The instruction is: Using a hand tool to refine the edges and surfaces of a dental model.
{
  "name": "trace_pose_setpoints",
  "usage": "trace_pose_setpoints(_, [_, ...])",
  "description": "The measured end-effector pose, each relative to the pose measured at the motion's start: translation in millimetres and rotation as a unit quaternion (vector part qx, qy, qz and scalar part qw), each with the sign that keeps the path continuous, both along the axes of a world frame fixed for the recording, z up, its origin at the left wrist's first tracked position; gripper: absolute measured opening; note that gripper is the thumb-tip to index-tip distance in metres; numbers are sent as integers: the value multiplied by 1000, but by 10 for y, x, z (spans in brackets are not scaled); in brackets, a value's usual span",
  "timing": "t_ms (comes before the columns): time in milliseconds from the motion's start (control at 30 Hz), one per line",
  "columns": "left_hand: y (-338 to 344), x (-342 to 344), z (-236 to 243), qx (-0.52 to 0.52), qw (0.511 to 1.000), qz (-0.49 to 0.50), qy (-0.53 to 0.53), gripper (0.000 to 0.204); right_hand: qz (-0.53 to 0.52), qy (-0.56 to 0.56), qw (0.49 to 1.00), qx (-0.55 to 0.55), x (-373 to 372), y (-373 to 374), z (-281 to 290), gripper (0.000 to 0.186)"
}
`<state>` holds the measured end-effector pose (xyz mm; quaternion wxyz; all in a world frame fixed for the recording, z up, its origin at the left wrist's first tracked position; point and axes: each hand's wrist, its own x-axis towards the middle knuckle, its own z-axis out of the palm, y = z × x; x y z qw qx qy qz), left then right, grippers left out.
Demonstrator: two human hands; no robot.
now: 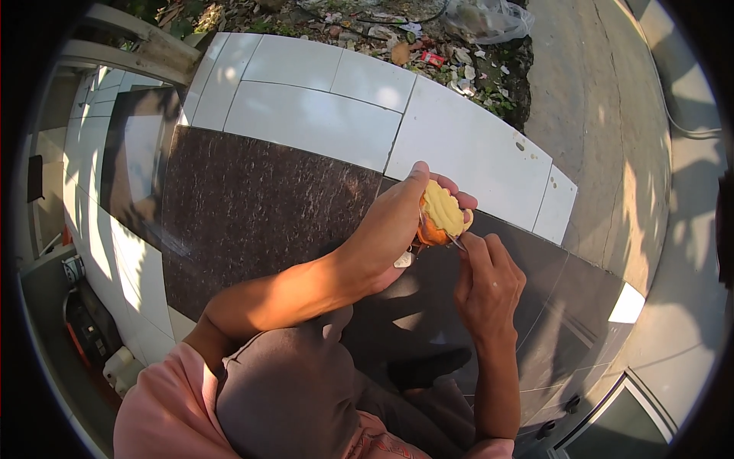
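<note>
My left hand (390,229) is wrapped round a small yellow and orange object (442,208). Its yellow side is lumpy with a wavy edge, and orange shows beneath; its exact kind cannot be made out. My right hand (491,279) is closed in a pinch at the lower right edge of this object. A thin, pointed, greyish thing (457,242) sticks out from the pinching fingertips and meets the orange part. Just under my left palm shows a small pale piece (404,261), and I cannot tell whether it belongs to the object.
Dark floor tiles (267,191) lie below my hands, bordered by white tiles (313,115). Beyond are soil and litter (451,61) with a clear plastic bag (489,19). A concrete path (596,138) runs along the right. Dark tools or cases (88,325) stand at the left.
</note>
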<state>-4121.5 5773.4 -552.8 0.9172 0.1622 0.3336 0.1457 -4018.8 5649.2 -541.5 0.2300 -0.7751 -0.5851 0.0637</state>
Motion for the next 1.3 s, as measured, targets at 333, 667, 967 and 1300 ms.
trace_pose_setpoints(333, [-43,64,-22,24,999,29,9,50,-46,34,998,32,-116,-18,-244,17])
trace_pose_setpoints(667, [-59,79,-96,44,999,25,15,48,-119,125,983,59,-315,-17,-355,4])
trace_pose_setpoints(967, [-19,80,-82,36,997,63,17,50,-127,221,966,51,-309,-88,-30,31])
trace_pose_setpoints(1300, [-54,82,-83,60,995,77,8,43,-91,169,979,66,-350,-49,-35,38])
